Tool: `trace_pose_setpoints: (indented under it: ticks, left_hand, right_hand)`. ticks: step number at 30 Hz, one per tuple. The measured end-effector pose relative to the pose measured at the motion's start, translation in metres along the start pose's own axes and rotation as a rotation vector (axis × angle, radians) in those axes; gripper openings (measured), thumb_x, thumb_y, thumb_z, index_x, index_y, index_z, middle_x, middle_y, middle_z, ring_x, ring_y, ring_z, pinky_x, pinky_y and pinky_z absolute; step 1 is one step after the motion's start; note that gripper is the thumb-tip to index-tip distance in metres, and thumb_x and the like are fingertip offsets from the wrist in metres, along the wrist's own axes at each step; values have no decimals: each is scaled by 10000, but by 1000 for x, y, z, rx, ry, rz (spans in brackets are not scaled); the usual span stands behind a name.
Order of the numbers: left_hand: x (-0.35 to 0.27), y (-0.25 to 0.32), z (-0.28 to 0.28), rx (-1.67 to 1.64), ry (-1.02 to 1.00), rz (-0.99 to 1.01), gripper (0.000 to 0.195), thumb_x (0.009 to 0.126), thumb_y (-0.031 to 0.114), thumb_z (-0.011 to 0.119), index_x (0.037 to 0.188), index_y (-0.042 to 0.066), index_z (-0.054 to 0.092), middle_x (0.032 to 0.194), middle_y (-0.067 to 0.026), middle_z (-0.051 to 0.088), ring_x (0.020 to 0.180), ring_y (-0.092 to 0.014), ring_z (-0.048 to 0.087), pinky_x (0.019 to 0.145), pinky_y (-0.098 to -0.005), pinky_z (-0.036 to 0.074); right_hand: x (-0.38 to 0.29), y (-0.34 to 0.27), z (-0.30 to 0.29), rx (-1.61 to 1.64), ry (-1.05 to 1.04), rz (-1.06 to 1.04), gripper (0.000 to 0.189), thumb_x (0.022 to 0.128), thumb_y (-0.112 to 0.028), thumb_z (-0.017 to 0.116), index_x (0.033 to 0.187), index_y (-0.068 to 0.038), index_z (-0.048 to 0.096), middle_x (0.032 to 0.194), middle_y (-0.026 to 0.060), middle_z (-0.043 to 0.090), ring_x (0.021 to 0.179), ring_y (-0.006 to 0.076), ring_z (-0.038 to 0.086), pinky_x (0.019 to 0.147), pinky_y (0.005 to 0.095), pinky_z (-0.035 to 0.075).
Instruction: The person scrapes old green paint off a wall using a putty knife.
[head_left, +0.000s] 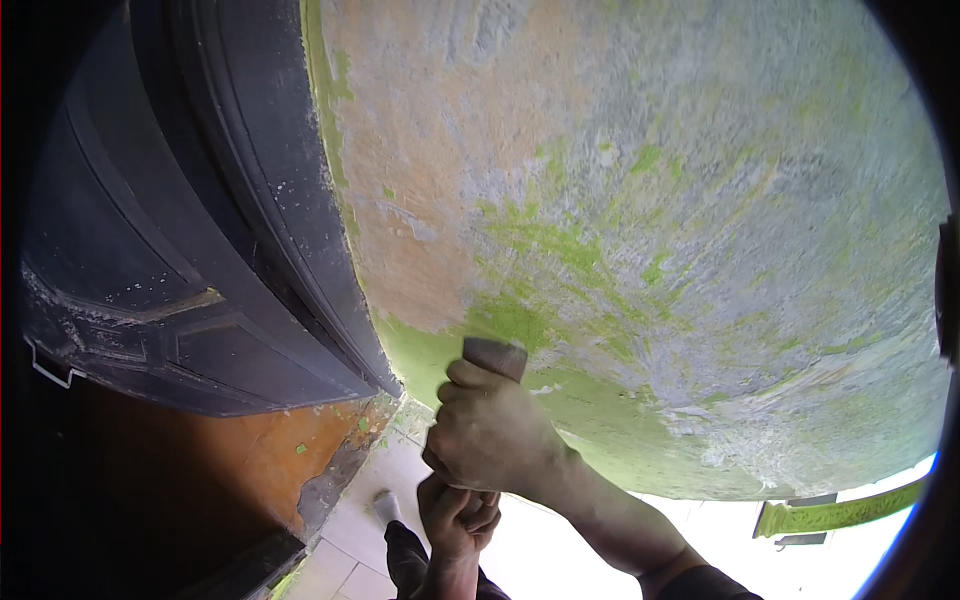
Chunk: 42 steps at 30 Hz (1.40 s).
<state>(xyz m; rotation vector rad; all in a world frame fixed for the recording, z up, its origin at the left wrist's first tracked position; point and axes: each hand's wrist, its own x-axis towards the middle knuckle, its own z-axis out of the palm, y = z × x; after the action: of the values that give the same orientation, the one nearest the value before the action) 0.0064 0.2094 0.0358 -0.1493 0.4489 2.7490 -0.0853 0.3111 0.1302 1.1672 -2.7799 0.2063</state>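
My right hand is closed around a scraper, whose dark, wide blade rests at the green-painted part of the wall. Its handle is hidden inside the fist. Just below, my left hand has its fingers curled close under the right fist; whether it grips the lower end of the handle cannot be told. Around the blade the wall shows patches of green paint, bare grey plaster and a pinkish-brown area.
A dark panelled door and frame border the wall at left. Below lie an orange floor with paint flakes and pale floor tiles. A foot stands on the tiles. A green moulded ledge is at lower right.
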Motion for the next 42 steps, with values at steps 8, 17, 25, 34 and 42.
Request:
trace_pose_setpoints:
  ticks: [8, 17, 25, 34, 42]
  left_hand:
    - [-2, -8, 6, -84, -9, -13, 272, 883, 157, 553, 917, -105, 485, 702, -157, 500, 342, -61, 293, 283, -187, 214]
    - [-11, -10, 13, -178, 74, -53, 264, 892, 157, 528, 954, -94, 473, 720, -160, 491, 356, -56, 294, 277, -178, 210]
    - [-13, -12, 17, -234, 62, -63, 263, 893, 168, 523, 954, -83, 473, 746, -173, 502, 350, -52, 282, 285, -180, 196]
    - [-18, 0, 32, -173, 141, -120, 272, 892, 184, 528, 936, -76, 464, 724, -158, 479, 353, -59, 283, 285, -191, 203]
    - [-22, 9, 47, -206, 183, -163, 285, 879, 189, 548, 944, -73, 456, 725, -133, 479, 365, -50, 280, 288, -184, 201]
  right_hand:
    - [-6, 1, 4, -75, -23, -1, 241, 642, -295, 631, 459, -156, 559, 475, -22, 493, 598, 143, 481, 678, 262, 360]
    - [-5, 1, -5, 14, -13, 25, 258, 634, -281, 629, 442, -131, 542, 495, 4, 503, 590, 159, 465, 644, 279, 377]
    - [0, 1, -6, 19, -5, -42, 264, 640, -262, 622, 428, -130, 535, 480, 2, 488, 576, 159, 458, 626, 266, 383]
    - [2, 0, -14, 21, -40, -37, 254, 628, -264, 622, 433, -127, 536, 472, 1, 470, 580, 166, 461, 624, 276, 378]
    - [10, -6, -29, 28, -134, 8, 256, 642, -271, 614, 444, -124, 546, 498, 13, 489, 619, 164, 489, 632, 275, 391]
